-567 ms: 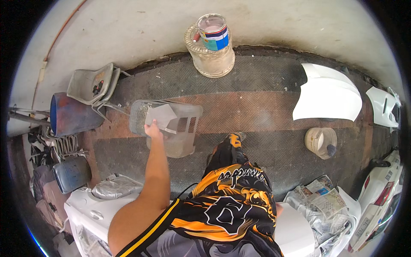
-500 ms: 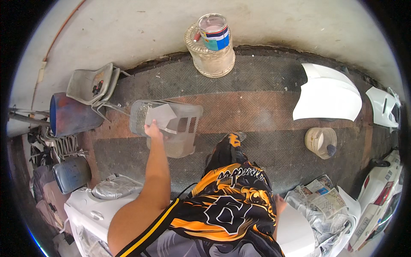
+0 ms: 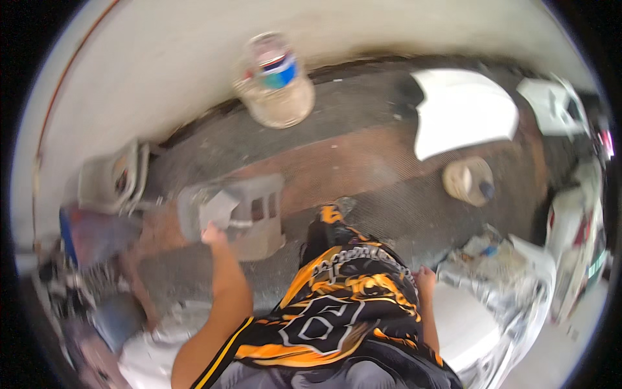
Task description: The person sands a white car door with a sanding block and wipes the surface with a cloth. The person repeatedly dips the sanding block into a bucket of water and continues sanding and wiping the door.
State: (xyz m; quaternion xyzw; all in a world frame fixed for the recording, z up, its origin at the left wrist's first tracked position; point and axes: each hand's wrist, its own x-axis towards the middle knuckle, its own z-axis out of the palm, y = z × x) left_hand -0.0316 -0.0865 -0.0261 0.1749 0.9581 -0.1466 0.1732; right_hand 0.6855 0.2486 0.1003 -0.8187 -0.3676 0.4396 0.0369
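Closest to you, beyond your black and orange shirt point(image 3: 324, 324), your right hand point(image 3: 425, 279) now shows whole at your side, by the smooth white car panel point(image 3: 457, 324); half a second ago part of it was hidden behind the shirt. Its fingers look curled, but you can't tell from here whether they hold anything. Your head has turned too, so the whole view sits tilted and smeared. Further out, your left hand point(image 3: 211, 234) appears closed on the lower edge of the pale sheet point(image 3: 219, 209), thumb and fingers together as far as the blur shows. That hold looks unchanged, so the work there seems undisturbed by the turn. The sheet lies over the grey plastic chair point(image 3: 262, 243), on its left part; it is off-white, matt and angular in outline, with a narrow pale strip just to its right. Well past it stand a pale bucket point(image 3: 457, 181), a white curved panel point(image 3: 463, 113) and, by the wall, a paint tin point(image 3: 278, 71) on a cream pedestal point(image 3: 282, 107).
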